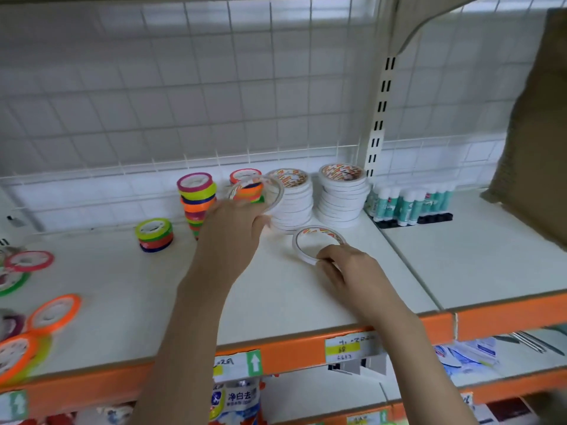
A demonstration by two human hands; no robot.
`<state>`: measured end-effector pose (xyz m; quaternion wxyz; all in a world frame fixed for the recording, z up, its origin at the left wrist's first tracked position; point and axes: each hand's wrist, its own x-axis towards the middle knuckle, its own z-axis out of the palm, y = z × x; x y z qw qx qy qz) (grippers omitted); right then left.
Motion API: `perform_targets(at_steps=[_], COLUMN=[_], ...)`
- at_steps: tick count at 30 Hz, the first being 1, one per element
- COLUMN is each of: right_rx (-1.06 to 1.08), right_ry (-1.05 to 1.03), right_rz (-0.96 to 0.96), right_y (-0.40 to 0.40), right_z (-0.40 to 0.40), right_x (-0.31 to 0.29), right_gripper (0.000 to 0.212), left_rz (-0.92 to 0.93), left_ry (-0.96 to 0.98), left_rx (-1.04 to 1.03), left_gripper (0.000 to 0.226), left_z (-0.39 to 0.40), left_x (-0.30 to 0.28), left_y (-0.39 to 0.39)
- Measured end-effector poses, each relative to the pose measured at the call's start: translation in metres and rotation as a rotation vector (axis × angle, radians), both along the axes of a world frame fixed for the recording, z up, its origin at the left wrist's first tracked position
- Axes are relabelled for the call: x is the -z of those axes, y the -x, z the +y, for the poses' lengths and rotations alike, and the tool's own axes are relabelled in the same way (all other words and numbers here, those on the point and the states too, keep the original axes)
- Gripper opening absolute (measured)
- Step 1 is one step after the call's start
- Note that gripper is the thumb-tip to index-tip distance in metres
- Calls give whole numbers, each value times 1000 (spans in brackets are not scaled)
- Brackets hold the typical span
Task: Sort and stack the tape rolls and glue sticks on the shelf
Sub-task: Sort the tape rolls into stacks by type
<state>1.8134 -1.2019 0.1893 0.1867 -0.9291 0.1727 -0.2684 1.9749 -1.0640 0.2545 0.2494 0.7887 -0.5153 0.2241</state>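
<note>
Left hand (237, 220) lifts a white tape roll (270, 191) at twelve o'clock, fingers gripping it; right hand (352, 268) fingers pinch another roll (299, 245) lying flat on the shelf (306, 299).

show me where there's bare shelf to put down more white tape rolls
Bare shelf runs along the front edge, right of the right hand, and in front of the glue sticks. Another bare patch lies between the small coloured stack and the left forearm. The back is crowded: coloured stacks, two white tape stacks. The left edge holds loose coloured rolls.
</note>
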Motion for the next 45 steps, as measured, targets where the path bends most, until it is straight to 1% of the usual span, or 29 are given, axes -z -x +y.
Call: perform_targets(at_steps=[2,3,4,7,9,12,15,20,22,24,27,29,31,33,37,39,42,45], right_rx=[28,44,56,76,91,112,111,103,96,85,67,55,37,23,-12,-16,8,84], right_ry=[-5,-7,-8,-12,-6,-2,-16,-12,2,15,26,39,60,76,108,120,136,163], right_rz=[0,1,-2,-8,-2,-3,-1,-29,-51,-73,-115,-145,-171,-194,-221,-232,-263,-231], right_y=[9,14,19,32,39,44,45,41,38,36,34,32,28,24,13,4,-13,-33], right_z=[-10,-15,-19,-30,-36,-44,-47,-47,-47,-46,-45,-45,-45,-46,-53,-58,-67,-83], right_x=[2,3,3,3,4,5,7,4,3,1,-4,-8,-13,-19,-33,-41,-56,-67], right_gripper=[15,16,16,15,15,15,15,15,14,14,12,12,17,22,14,12,12,17], left_rz=[-65,-85,-85,-16,12,67,82,144,189,217,158,92,54,82,203,257,314,343], left_ry=[-18,-49,-84,-148,-201,-297,-365,-420,-415,-353,-216,-94,2,52,-45,-60,-66,-172], left_rx=[32,27,14,-8,-24,-72,-112,-88,-83,-77,-59,-53,-62,-95,-183,-218,-243,-275], left_gripper=[46,47,46,26,24,28,30,29,32,42,58,59,55,48,42,37,35,40], left_z=[-28,-43,-56,-86,-98,-105,-106,-103,-102,-100,-92,-81,-68,-54,-34,-31,-33,-34], left_x=[-15,-21,-26,-31,-30,-29,-31,-32,-30,-27,-16,-3,16,39,77,85,87,93], left_y=[-4,-6,-11,-27,-35,-39,-37,-33,-33,-33,-26,-17,-6,4,12,10,8,7])
